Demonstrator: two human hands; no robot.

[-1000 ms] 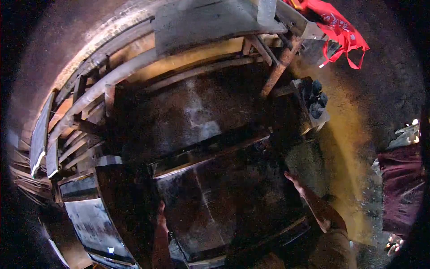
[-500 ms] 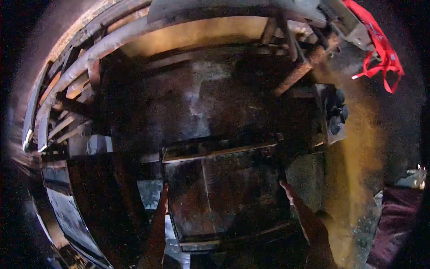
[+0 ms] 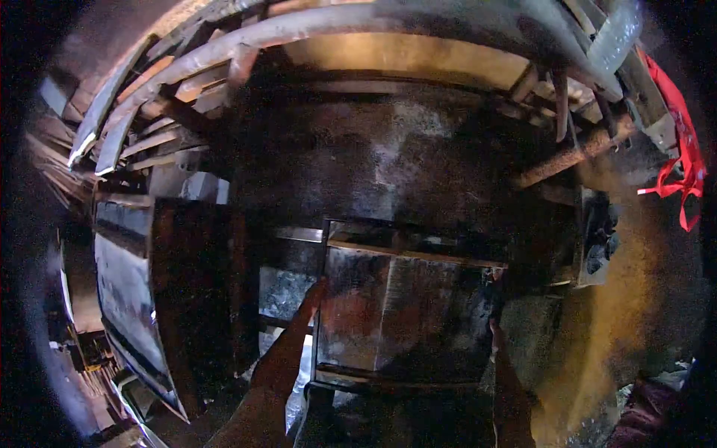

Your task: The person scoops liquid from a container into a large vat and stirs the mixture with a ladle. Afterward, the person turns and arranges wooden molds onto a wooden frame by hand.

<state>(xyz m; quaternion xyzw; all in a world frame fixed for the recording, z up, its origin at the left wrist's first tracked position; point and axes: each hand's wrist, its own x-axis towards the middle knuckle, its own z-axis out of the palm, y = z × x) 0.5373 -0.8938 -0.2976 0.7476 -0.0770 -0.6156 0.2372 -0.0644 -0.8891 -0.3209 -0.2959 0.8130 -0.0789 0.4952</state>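
A dark, worn wooden panel (image 3: 418, 317), with slats along its far and near edges, lies between my hands at lower centre. My left hand (image 3: 320, 290) grips its left edge, thumb side up. At the right edge sits my right hand (image 3: 496, 330), closed on it, though deep shadow hides most of its fingers. Below the panel, the near part is too dark to make out. Beyond it stands a large dark board (image 3: 388, 164) with pale worn patches.
A tall dark wooden cabinet or box (image 3: 190, 299) stands at left. Stacked planks (image 3: 160, 134) lie behind it, under a thick curved pole (image 3: 299, 28). A rusty post (image 3: 575, 153) slants at right, near a red strap bag (image 3: 680, 134). Dark red cloth (image 3: 646, 418) lies lower right.
My view has swung left and tilted, so the surroundings sit farther right. The panel appears turned slightly clockwise and a little farther right in view, with both hands still at its sides.
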